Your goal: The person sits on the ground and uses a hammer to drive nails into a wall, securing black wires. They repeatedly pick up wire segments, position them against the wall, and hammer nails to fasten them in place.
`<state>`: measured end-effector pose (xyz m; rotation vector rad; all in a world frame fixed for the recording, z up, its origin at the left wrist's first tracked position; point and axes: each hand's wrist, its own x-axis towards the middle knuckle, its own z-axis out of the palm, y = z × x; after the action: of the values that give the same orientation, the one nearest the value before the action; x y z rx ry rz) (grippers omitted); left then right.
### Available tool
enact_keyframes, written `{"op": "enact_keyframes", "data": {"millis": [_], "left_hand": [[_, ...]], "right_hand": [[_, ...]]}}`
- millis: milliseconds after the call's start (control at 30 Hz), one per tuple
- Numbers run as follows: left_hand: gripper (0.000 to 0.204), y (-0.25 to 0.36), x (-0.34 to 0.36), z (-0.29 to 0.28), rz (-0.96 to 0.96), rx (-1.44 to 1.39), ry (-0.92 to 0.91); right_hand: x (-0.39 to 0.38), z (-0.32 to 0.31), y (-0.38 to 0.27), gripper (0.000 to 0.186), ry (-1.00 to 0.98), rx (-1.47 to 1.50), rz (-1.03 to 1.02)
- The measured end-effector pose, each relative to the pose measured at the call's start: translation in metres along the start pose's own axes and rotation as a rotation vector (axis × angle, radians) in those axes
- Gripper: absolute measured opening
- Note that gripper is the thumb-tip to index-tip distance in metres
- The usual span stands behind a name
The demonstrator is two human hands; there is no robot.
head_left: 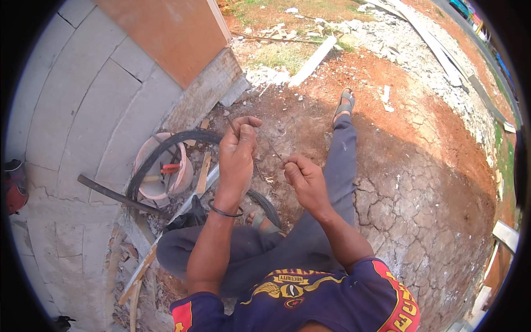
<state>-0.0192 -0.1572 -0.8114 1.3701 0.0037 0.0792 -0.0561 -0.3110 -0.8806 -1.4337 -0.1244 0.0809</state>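
Note:
My left hand (238, 152) is raised in front of my lap, its fingers closed around a thin dark rod-like piece (233, 126) that sticks up past the thumb. Lower and to the right, my right hand (306, 183) pinches the end of a thin dark wire (275, 150) between thumb and fingertips. The wire slants up toward my left hand; whether it joins the piece there I cannot tell. A black ring-shaped band hangs on my left wrist. Beside my left forearm lies a large coil of black wire (135, 185), partly hidden behind that arm.
A pink bucket (187, 176) with a red-handled tool (170, 168) in it stands at the left by a grey block wall (83, 110). A dark pipe (119, 196) and wood strips (204, 172) lie near it. My legs stretch over cracked soil; rubble and white boards (313, 61) lie farther off.

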Motion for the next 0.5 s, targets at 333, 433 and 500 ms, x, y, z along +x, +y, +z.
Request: {"op": "enact_keyframes", "data": {"millis": [333, 433, 500], "left_hand": [[0.015, -0.014, -0.024, -0.020, -0.035, 0.045, 0.111], [0.015, -0.021, -0.031, -0.021, -0.051, 0.095, 0.082], [0.015, -0.026, -0.035, -0.021, -0.010, 0.156, 0.045]], "right_hand": [[-0.003, 0.009, -0.003, 0.017, -0.126, -0.009, 0.102], [-0.003, 0.016, -0.010, 0.017, -0.107, 0.021, 0.105], [-0.003, 0.019, -0.014, 0.016, -0.098, 0.020, 0.096]]}}
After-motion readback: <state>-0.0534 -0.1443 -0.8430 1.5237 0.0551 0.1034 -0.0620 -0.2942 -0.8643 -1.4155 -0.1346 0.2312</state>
